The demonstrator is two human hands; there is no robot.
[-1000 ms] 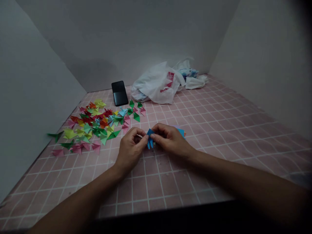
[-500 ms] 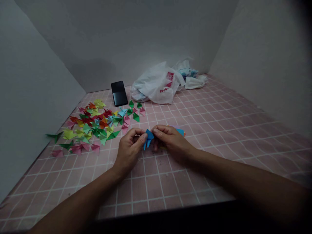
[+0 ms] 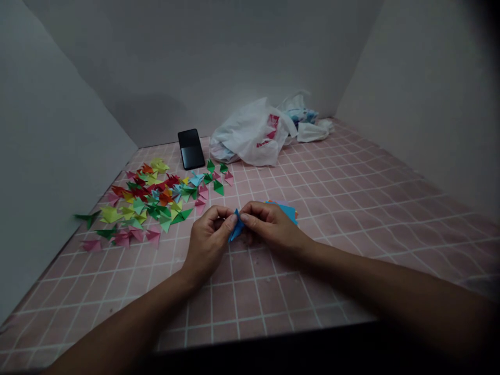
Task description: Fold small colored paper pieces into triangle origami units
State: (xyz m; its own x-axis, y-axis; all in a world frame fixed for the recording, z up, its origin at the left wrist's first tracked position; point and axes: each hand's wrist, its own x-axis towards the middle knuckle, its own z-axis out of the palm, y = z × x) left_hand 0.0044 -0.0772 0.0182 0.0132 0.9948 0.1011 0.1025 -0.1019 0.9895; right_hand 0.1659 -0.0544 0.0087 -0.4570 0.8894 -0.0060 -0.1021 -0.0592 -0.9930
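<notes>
My left hand [image 3: 209, 239] and my right hand [image 3: 269, 225] meet over the pink tiled floor [image 3: 320, 208], both pinching a small folded blue paper piece [image 3: 236, 229] between thumbs and fingertips. The piece is mostly hidden by my fingers. Just behind my right hand lies a small stack of coloured paper sheets [image 3: 289, 210], blue on top. To the left spreads a heap of folded paper triangles [image 3: 152, 200] in green, red, yellow, pink and light blue.
A black phone [image 3: 191, 149] lies near the back wall. Beside it sit a white plastic bag [image 3: 253, 135] and more crumpled bags [image 3: 308, 125] in the corner. Grey walls close in on the left, back and right.
The blue piece has been pressed flatter and lower between my fingertips; less of it shows now. My hands stay in the same spot.
</notes>
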